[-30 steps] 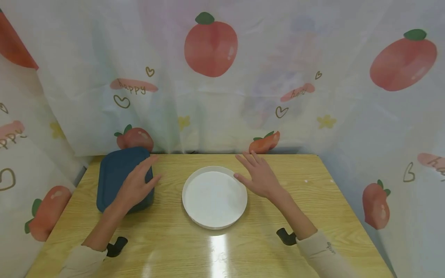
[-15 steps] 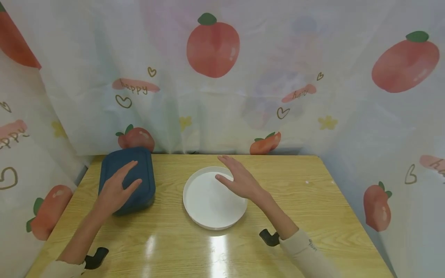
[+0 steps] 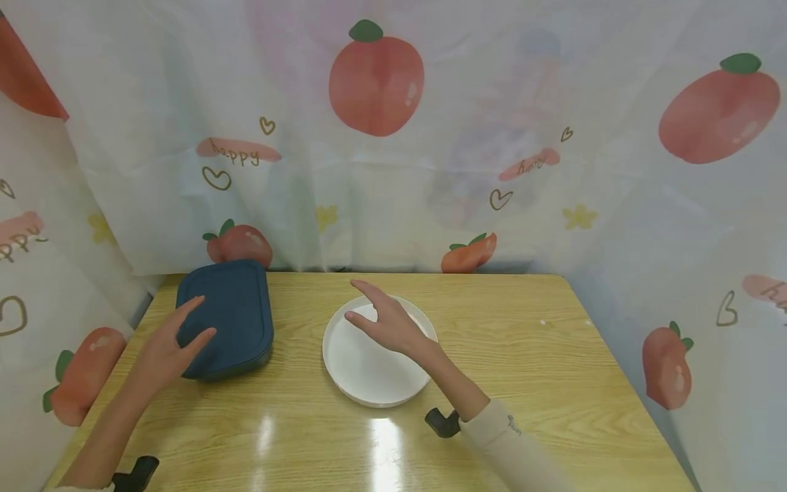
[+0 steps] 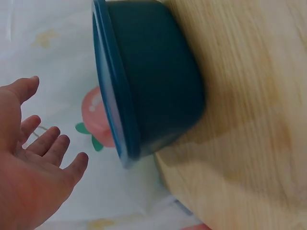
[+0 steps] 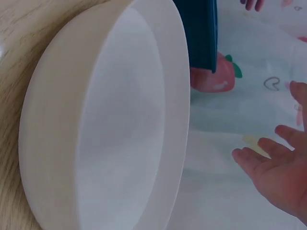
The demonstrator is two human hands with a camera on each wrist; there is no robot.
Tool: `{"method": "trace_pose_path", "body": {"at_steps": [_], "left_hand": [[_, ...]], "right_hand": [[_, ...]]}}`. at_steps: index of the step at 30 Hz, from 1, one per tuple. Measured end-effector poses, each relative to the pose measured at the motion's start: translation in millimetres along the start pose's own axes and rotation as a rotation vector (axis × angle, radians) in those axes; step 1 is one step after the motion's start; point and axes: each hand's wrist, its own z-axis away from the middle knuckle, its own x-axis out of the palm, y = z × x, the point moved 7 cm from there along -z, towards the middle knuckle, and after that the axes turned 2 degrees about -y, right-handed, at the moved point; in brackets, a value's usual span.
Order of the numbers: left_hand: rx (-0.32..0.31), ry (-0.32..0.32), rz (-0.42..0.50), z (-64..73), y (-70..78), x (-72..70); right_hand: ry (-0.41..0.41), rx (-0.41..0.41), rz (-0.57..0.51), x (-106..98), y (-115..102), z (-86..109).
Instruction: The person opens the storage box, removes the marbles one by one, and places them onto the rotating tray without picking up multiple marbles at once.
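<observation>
A dark blue lidded box (image 3: 236,307) with rounded corners stands at the back left of the wooden table. Over its near left corner hovers my left hand (image 3: 162,355), fingers spread and holding nothing. In the left wrist view, a gap shows between that hand (image 4: 38,167) and the box's lid rim (image 4: 117,91). A round white dish (image 3: 369,369) with a raised rim sits at mid-table, bare inside. My right hand (image 3: 387,324) is above its far part, thumb apart from the extended fingers. The right wrist view shows this hand (image 5: 278,167) beyond the dish's rim (image 5: 184,96).
Behind and beside the wooden table (image 3: 522,342) hangs a white curtain (image 3: 418,184) printed with red fruit. Black wrist mounts (image 3: 444,424) stick out from both forearms. The box is left of the dish, with bare wood between them.
Both hands have swept left. The left has drawn back toward the box's near left side; the right has passed from the dish's right edge to over it. Box and dish have stayed put.
</observation>
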Motion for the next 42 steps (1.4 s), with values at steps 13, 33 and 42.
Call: {"method": "trace_pose_path", "body": {"at_steps": [13,33,42], "left_hand": [[-0.130,-0.056,0.085,7.4,-24.6,-4.0],[-0.248,-0.096,0.211,19.6,-55.1,0.0],[-0.280,-0.127,0.246,19.1,-57.9,7.2]], "right_hand": [[-0.035,0.011,-0.205,43,-16,-28.8],[-0.138,0.097,-0.382,115,-39,-60.7],[-0.159,0.120,-0.493,133,-37,-71.5]]}}
